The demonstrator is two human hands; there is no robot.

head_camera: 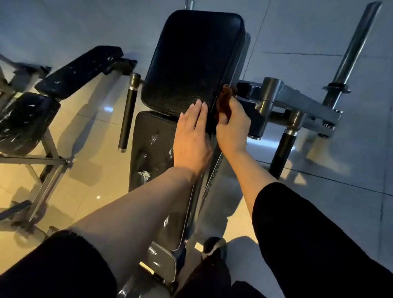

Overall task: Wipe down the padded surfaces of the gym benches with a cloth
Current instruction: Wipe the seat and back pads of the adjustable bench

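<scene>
A black padded backrest (pixel 190 59) stands in the middle of the view, with a worn grey seat pad (pixel 150 150) below it. My left hand (pixel 191 136) lies flat with straight fingers on the lower right corner of the backrest. My right hand (pixel 232 125) grips a brown cloth (pixel 225 99) and holds it against the right side edge of the backrest.
A second bench with cracked black pads (pixel 79 71) and a steel frame stands to the left. A black handle bar (pixel 128 110) hangs left of the backrest. A grey machine arm (pixel 295 102) and a steel bar sleeve (pixel 356 51) are on the right. The floor is tiled.
</scene>
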